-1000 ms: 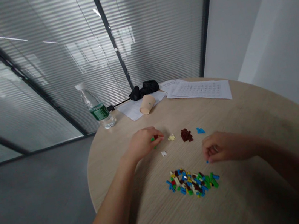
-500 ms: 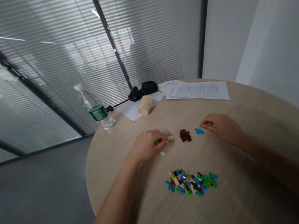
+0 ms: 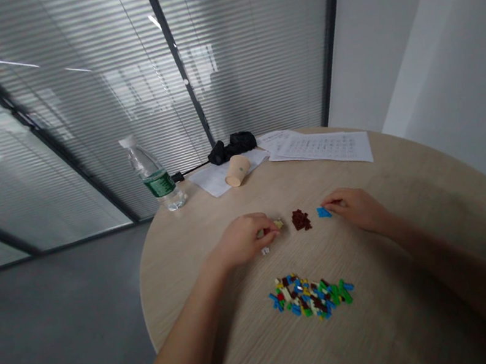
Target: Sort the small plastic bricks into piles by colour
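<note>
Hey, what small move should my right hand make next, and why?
I'd probably have the right hand let go at the blue pile: its fingertips are right at the pile, seemingly pinched, though anything between them is too small to make out.

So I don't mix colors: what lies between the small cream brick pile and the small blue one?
In the head view, the dark brown brick pile lies between the cream pile and blue pile, with tabletop showing on either side.
</note>
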### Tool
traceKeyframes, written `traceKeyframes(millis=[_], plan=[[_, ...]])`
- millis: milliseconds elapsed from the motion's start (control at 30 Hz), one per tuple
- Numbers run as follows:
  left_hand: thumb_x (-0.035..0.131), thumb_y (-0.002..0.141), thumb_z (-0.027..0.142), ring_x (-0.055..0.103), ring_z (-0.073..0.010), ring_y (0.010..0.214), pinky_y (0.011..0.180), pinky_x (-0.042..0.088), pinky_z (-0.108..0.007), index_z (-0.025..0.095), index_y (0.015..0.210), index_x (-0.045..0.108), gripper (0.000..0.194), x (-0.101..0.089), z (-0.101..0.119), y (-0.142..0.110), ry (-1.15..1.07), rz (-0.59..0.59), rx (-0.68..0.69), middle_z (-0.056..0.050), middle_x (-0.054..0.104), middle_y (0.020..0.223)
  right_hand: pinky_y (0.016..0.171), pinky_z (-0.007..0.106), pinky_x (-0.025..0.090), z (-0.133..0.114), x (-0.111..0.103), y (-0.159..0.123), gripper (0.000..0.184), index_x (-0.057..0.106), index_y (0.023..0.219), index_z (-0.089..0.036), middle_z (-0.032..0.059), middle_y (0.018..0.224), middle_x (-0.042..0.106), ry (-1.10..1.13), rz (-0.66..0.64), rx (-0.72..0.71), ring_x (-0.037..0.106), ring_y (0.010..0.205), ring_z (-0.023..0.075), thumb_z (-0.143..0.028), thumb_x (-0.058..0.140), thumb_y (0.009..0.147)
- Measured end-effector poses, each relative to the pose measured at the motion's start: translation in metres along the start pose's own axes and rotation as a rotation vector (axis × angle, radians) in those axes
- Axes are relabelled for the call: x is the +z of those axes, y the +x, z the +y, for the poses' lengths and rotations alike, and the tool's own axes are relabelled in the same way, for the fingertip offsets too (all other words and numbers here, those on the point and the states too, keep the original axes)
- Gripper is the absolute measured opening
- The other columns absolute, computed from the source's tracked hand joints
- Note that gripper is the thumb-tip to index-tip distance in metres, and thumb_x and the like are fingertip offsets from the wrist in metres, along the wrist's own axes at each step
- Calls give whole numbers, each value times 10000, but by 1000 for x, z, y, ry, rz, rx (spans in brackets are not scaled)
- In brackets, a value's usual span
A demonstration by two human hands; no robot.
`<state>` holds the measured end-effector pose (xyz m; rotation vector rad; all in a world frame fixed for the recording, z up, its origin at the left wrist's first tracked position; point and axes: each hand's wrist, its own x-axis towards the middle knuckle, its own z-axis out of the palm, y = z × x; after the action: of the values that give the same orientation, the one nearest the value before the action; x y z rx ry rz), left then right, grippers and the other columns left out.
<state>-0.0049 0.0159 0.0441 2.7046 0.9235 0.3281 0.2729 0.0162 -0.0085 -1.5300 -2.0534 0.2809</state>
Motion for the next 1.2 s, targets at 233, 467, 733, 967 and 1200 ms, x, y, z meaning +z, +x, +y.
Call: traceKeyframes(millis=[233,467,733,967,1200], plan=[[533,802,213,536,-93,663,627,400,-209,186,873,660,148,2,15,1,-204,-78,64,0,618,776,611,257,443,-35,-18,-12,173,677,833,-183,47,816,686,124,14,-80,601,696,155,-246,524,783],[554,778,237,517,-91,596,564,367,-204,161,821,677,151,6,21,1,-221,-232,59,-2,619,707,491,195,366,-66,-16,-33,111,677,736,-146,2,608,593,266,-603,-350,489,517,85,-220,596,715],[573,766,224,516,-88,607,572,379,-195,157,817,676,133,4,20,0,-242,-223,33,0,609,708,497,185,391,-59,-20,-36,172,682,774,-129,-6,596,576,339,-835,-212,498,530,86,-189,613,629],[624,750,250,507,-85,587,546,368,-192,169,869,688,157,4,27,-2,-326,-359,105,5,614,681,494,181,381,-62,-18,-37,157,697,751,-136,-1,618,599,289,-826,-199,496,525,83,-168,621,617],[604,766,242,503,-82,559,516,355,-191,154,873,690,163,6,35,-1,-329,-390,108,1,624,671,486,179,353,-65,-20,-36,119,691,690,-133,-1,596,588,265,-810,-259,475,505,77,-149,586,637]])
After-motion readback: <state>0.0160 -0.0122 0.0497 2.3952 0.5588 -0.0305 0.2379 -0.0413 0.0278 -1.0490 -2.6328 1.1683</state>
